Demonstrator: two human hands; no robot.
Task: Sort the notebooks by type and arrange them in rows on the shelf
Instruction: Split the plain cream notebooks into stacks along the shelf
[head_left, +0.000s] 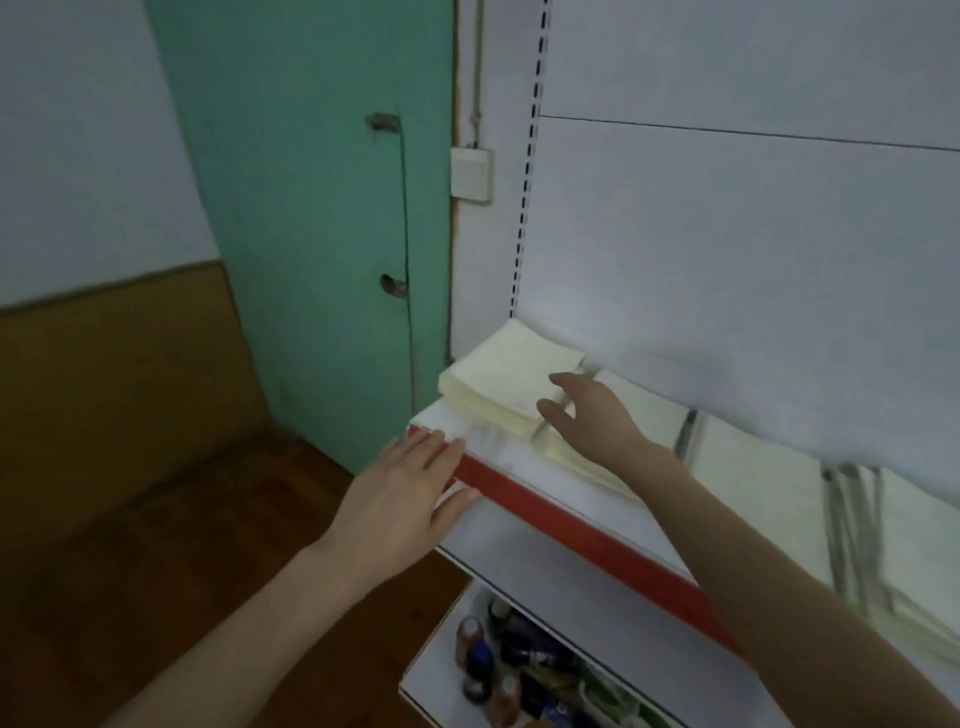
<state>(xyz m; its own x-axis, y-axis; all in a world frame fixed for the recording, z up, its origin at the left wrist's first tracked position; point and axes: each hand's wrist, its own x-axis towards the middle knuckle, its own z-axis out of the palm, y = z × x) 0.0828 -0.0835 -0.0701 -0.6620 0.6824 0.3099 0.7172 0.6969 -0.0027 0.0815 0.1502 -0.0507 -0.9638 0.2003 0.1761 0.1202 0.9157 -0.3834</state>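
Note:
A thick stack of cream notebooks (506, 376) lies at the left end of the white shelf (498, 457), which has a red front strip. More cream notebooks (753, 470) lie in a row to the right, some with dark bindings. My right hand (589, 413) reaches over the shelf with fingers spread and relaxed, its fingertips at the right edge of the thick stack, and a thinner notebook (566, 457) lies beneath it. My left hand (402, 491) rests flat with straight fingers on the shelf's front left corner.
A lower shelf (436, 670) holds several small bottles (488, 657). A green door (311, 208) stands left of the shelf unit, with a white wall switch (471, 174) beside it. The white back panel (727, 260) rises behind the notebooks. Brown floor lies at lower left.

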